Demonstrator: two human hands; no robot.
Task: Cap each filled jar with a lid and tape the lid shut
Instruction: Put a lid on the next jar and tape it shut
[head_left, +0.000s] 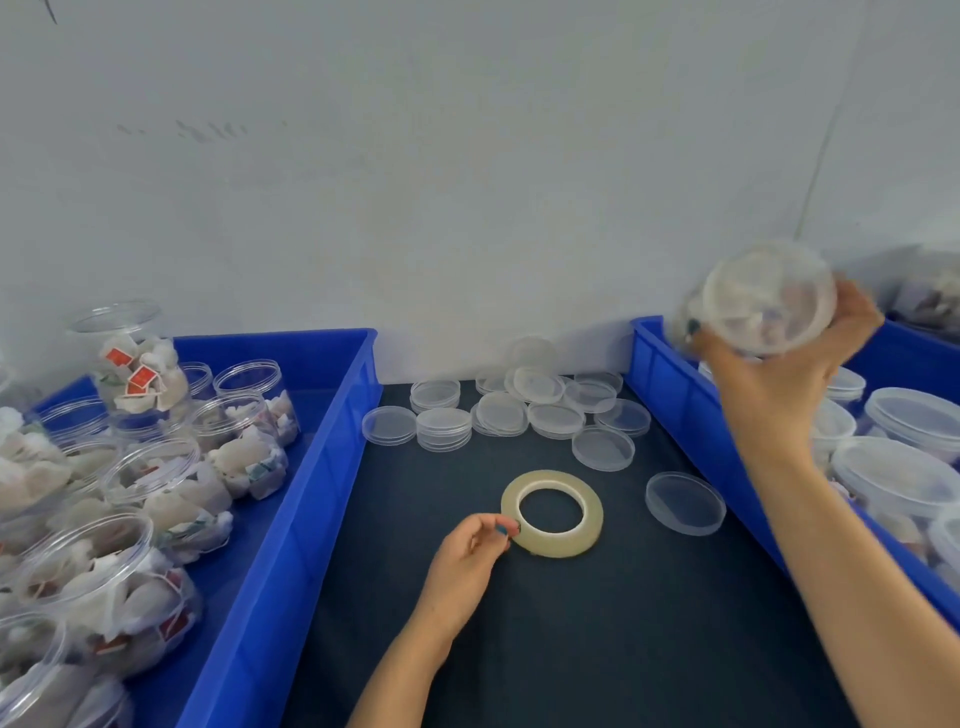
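Low in the middle of the frame, my left hand (470, 551) is pinching the left rim of the tape roll (553, 545), which is lying flat on the dark mat (571, 649). At the upper right my right hand (779, 374) is gripping a jar (763, 301) around its side, fingers curled about it, above the near wall of the right blue bin (670, 374). The jar is blurred, so I cannot tell how well its lid is seated or whether tape is on it.

I judge I am readying tape for a jar. To do this well I should be finding the free end with a fingernail, peeling gently so the thin strip is not splitting, and pressing the lid level before wrapping the seam.

One loose lid (684, 503) is lying just right of the roll, and more lids (519, 410) are piling up behind it. Open filled jars (145, 467) are waiting in the left blue bin (332, 415); capped jars (904, 473) are sitting in the right one.
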